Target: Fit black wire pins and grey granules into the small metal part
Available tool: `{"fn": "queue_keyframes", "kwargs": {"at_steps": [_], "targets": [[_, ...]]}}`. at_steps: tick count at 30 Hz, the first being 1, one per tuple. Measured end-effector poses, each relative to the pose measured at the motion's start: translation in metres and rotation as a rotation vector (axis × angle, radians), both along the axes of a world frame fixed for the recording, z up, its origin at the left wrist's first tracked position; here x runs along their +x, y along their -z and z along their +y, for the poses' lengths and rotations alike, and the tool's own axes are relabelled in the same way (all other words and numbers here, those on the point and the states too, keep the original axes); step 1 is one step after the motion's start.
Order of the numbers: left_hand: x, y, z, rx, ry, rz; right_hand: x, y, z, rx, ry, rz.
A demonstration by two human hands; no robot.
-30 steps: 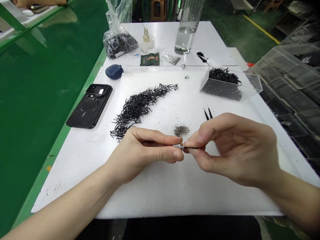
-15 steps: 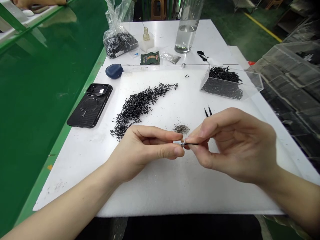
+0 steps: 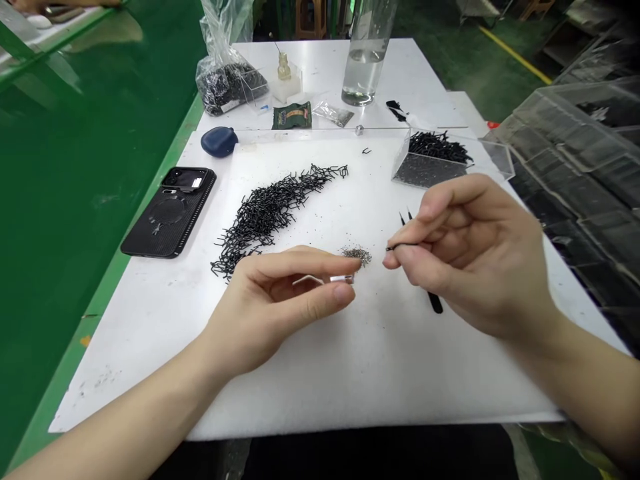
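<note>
Between thumb and fingers, my left hand pinches a small silvery cylinder lying sideways. My right hand, raised to the right of it, pinches a thin, short black piece whose tip sticks out to the left; the two hands are apart. Just beyond my left fingertips lies a little heap of tiny brownish grains. Black tweezers lie on the board, partly covered by my right hand. A long pile of short, bent black pieces spreads behind my left hand.
Behind the white board are a clear bag of black pieces, a green packet, a small bottle and a tall water container. A phone and blue case lie left; an acrylic tray sits right.
My right hand has drawn away from the silvery cylinder, up and to the right, with the black piece. More of the tweezers shows. My left hand still holds the cylinder.
</note>
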State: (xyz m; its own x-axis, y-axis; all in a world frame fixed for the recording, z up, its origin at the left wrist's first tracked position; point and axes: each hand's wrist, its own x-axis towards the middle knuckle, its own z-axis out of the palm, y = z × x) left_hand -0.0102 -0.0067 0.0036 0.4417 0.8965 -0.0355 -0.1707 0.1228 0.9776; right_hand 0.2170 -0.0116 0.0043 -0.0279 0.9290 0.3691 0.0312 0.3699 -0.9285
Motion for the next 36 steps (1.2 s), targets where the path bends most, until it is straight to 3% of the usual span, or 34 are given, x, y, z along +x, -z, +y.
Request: {"fn": "queue_keyframes", "kwargs": {"at_steps": [7, 10, 14, 19, 25, 29, 36], "targets": [[0.007, 0.001, -0.009, 0.652, 0.037, 0.388, 0.004, 0.001, 0.003, -0.039, -0.017, 0.009], [0.008, 0.003, -0.012, 0.781, 0.058, 0.521, 0.004, 0.001, 0.003, -0.039, -0.042, -0.009], [0.007, 0.001, -0.014, 0.770, 0.020, 0.579, 0.003, 0.001, 0.003, -0.041, -0.056, -0.010], [0.001, -0.003, -0.018, 0.800, -0.156, 0.461, 0.003, 0.001, 0.002, -0.033, -0.053, -0.031], [-0.001, 0.000, -0.018, 0.633, -0.041, 0.335, 0.001, 0.002, 0.001, -0.015, -0.056, -0.014], [0.001, -0.001, -0.016, 0.619, 0.016, 0.326, 0.000, 0.003, 0.001, -0.004, -0.042, -0.023], [-0.001, 0.000, -0.017, 0.601, 0.006, 0.311, 0.000, 0.003, 0.002, -0.007, -0.024, -0.008]]}}
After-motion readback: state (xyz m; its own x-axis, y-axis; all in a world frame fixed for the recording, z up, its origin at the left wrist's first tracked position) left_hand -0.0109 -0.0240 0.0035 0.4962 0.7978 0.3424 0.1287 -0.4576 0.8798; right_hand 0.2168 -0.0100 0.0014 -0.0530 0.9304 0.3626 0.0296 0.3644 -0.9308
